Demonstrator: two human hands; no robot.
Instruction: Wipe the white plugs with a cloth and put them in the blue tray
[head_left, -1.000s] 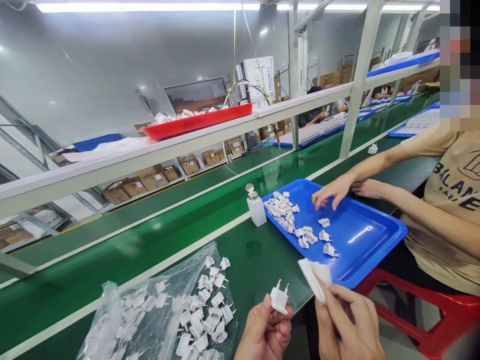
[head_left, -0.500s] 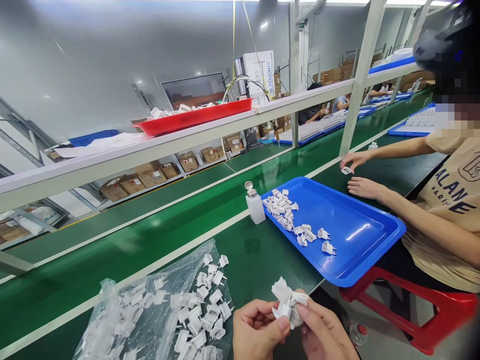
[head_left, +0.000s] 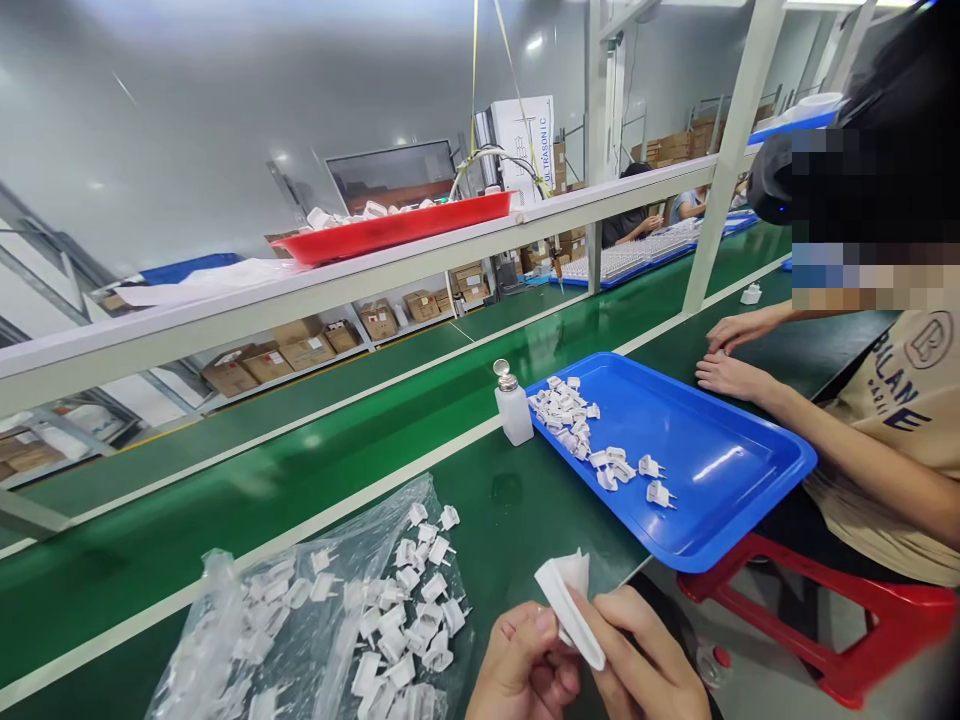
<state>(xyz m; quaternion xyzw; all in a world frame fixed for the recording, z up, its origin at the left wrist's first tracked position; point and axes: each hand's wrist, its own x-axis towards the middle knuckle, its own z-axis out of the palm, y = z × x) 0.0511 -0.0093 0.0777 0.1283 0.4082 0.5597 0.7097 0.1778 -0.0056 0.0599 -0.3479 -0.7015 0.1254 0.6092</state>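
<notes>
Over the green table's [head_left: 525,565] near edge, the right hand [head_left: 649,655] is pinching a white cloth [head_left: 571,615]. Just beside it, the left hand [head_left: 525,662] is curling half closed; its hold I cannot tell. White plugs [head_left: 436,655] are lying on the table, with a clear bag [head_left: 352,545].

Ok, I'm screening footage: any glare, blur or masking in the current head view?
Head view: a glare streak on the blue tray; pale reflections on the green belt; pixelation over part of the co-worker; the red stool soft toward the right edge; the white wipe fairly sharp.
</notes>
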